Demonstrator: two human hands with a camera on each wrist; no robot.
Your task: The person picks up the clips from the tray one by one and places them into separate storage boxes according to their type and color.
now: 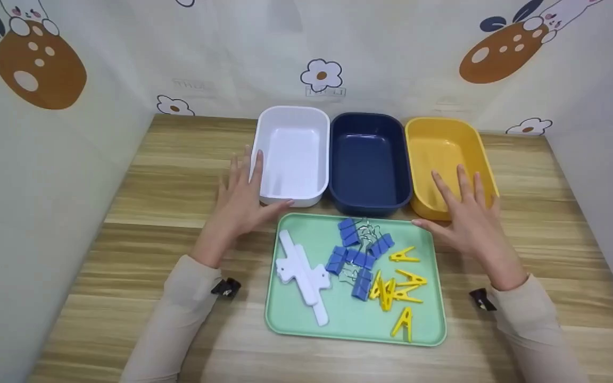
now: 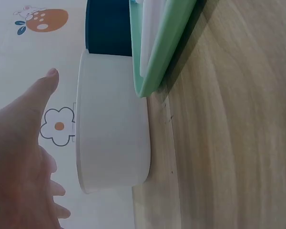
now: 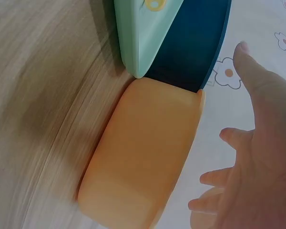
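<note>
My left hand (image 1: 240, 205) is spread beside the near left corner of a white bin (image 1: 291, 199), holding nothing. With fingers apart, my right hand (image 1: 469, 221) hovers over the near right part of a yellow bin (image 1: 418, 205), also holding nothing. Between these two bins stands a navy bin (image 1: 370, 205). In front of them lies a green tray (image 1: 354, 324). White bag clips (image 1: 304, 276) lie crossed on its left side, blue binder clips (image 1: 362, 258) are bunched in the middle, and yellow clothespins (image 1: 386, 292) are scattered on the right. Both wrist views show straight, separated fingers.
The wooden table (image 1: 147, 266) runs around the tray and bins. A patterned sheet (image 1: 232, 64) rises behind the bins and along both sides. The three bins stand side by side, close to the tray's far edge.
</note>
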